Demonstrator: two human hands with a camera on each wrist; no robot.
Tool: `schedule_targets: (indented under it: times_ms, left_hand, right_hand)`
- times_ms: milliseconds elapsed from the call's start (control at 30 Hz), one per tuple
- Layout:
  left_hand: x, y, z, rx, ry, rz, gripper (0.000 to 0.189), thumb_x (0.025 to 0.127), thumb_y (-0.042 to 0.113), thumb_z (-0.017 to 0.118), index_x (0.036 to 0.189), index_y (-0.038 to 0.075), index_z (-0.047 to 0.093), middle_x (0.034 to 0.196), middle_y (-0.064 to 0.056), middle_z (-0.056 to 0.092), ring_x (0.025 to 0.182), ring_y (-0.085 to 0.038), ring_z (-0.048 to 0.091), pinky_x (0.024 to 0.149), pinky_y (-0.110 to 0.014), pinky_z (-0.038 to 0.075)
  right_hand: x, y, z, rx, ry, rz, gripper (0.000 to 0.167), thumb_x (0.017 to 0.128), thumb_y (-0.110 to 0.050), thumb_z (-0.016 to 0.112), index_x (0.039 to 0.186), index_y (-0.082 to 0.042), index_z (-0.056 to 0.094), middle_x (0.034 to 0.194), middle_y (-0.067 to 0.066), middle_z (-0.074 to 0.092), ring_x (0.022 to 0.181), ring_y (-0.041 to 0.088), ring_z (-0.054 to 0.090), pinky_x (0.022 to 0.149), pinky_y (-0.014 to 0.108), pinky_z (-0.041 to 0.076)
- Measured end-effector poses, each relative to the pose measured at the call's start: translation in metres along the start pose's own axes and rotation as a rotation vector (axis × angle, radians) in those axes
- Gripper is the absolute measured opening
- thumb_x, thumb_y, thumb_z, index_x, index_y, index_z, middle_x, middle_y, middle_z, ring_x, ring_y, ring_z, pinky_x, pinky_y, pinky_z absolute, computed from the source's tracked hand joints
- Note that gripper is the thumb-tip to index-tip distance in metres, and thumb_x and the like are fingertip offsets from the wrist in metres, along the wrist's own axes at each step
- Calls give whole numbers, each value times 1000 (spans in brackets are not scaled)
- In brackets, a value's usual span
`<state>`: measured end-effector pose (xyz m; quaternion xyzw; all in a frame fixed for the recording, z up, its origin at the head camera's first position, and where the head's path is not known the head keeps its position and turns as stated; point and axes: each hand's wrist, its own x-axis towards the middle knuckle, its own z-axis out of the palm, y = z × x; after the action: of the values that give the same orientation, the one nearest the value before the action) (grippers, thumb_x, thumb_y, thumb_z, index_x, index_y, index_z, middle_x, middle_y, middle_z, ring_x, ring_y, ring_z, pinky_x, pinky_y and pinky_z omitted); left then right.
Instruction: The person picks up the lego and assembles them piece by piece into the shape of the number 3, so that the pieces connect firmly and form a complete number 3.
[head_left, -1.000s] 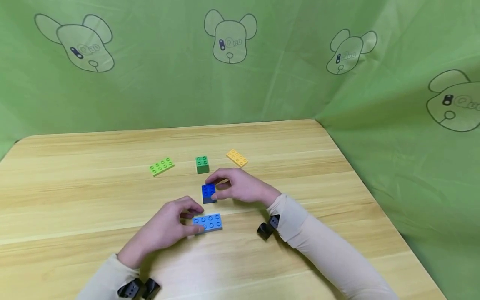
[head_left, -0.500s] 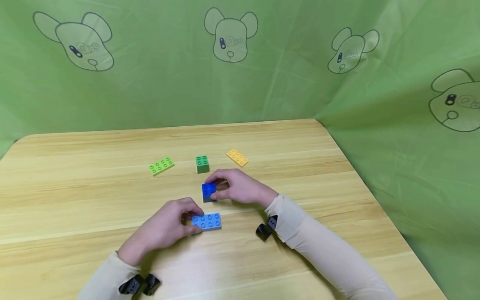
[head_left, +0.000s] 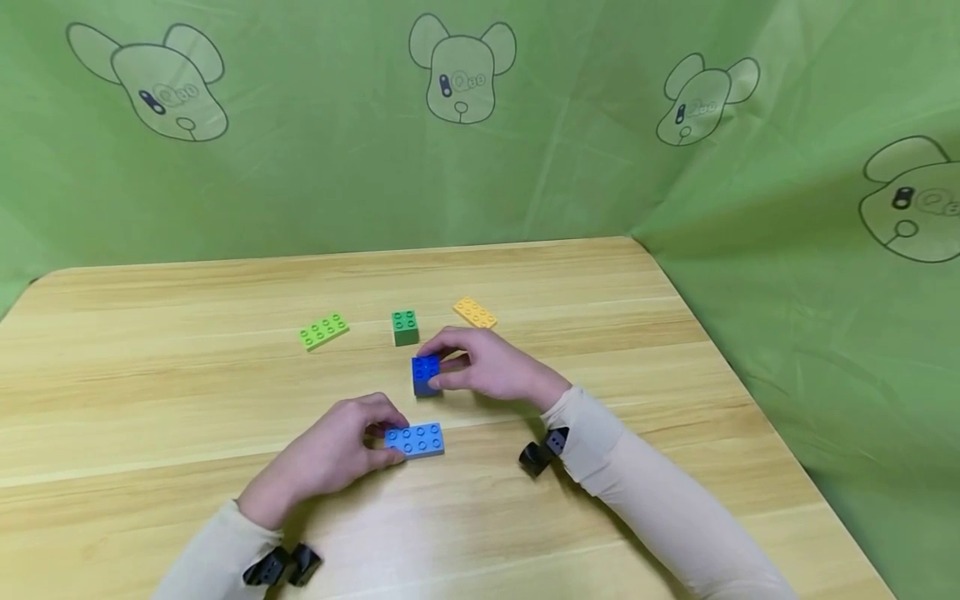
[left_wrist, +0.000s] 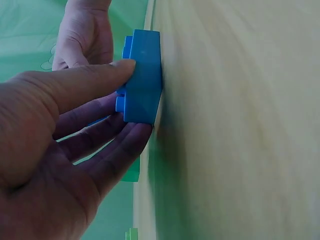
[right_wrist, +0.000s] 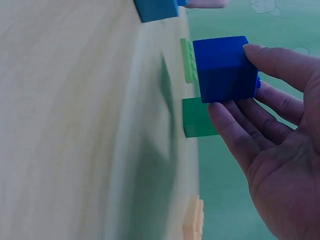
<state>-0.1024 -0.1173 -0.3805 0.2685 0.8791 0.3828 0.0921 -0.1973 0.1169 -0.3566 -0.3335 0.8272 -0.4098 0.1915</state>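
My left hand (head_left: 341,446) grips the left end of a light blue eight-stud brick (head_left: 416,440), thumb on the near side and fingers behind. In the left wrist view that brick (left_wrist: 142,75) sits at the tabletop, studs facing up. My right hand (head_left: 487,364) pinches a dark blue four-stud brick (head_left: 424,377) between thumb and fingers. Seen from the right wrist, the dark blue brick (right_wrist: 224,70) is raised off the table, a gap showing beneath it. It is just behind the light blue brick in the head view, the two apart.
Farther back on the wooden table (head_left: 150,375) lie a lime green flat brick (head_left: 324,332), a green four-stud brick (head_left: 405,327) and a yellow-orange flat brick (head_left: 475,312). A green printed curtain (head_left: 315,167) hangs behind the table and along its right side.
My right hand has lifted the dark blue brick and shifted it slightly up and right in the head view. My left thumb has moved from over the light blue brick's top to its near edge.
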Motion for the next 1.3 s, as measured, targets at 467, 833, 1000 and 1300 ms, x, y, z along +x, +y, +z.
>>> schedule_targets:
  times_ms: [467,833,1000,1300]
  left_hand:
    - [-2,-1,3,-1,1,-32,25,83,15,80,105,8,72,95,8,62,84,-11,57,79,-32,53]
    - [0,0,3,-22,-15,-48,24,83,17,80,105,10,72,95,10,62,84,-11,57,79,-31,53]
    - [1,0,1,-26,-25,-54,24,83,18,80,104,11,72,95,9,63,84,-11,57,78,-31,53]
    - [5,0,-2,4,-47,-30,24,82,17,81,103,9,71,94,9,62,82,-11,56,75,-29,52]
  right_hand:
    - [-9,-8,-9,67,-18,-43,34,91,-10,71,124,-7,64,120,0,62,110,16,60,97,35,49]
    - [-22,-15,-9,45,-22,-76,33,90,-12,73,122,-7,64,118,-2,62,110,16,61,95,33,51]
    - [-24,-17,-9,46,-24,-90,33,90,-11,73,122,-7,64,116,-3,62,109,15,61,94,33,51]
    - [-27,-19,-7,60,-32,-110,33,91,-12,72,122,-7,64,116,-1,62,108,14,60,95,35,51]
